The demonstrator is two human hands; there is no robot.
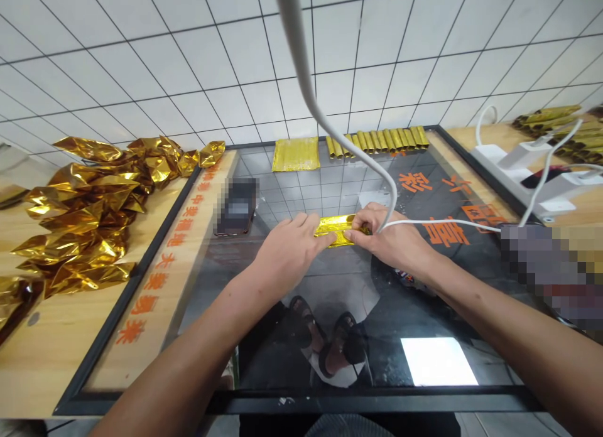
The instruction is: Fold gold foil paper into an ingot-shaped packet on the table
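Observation:
A small sheet of shiny gold foil paper (pixel 335 225) lies on the glass tabletop (pixel 292 280), partly folded or rolled along its length. My left hand (pixel 293 241) has its fingers along the sheet's left end, the thumb pressing on the near side. At the right end my right hand (pixel 379 231) pinches the foil paper between thumb and fingers. Beyond my hands lies a flat stack of gold foil paper (pixel 296 154). To the right of that stack stretches a row of rolled gold paper tubes (pixel 381 140).
Folded gold foil pieces (pixel 103 198) are heaped at the left. A phone (pixel 237 206) lies left of my hands, another phone (pixel 551 267) at the right. A white cable (pixel 325 120) hangs across the view near my right hand. A power strip (pixel 522 167) stands back right.

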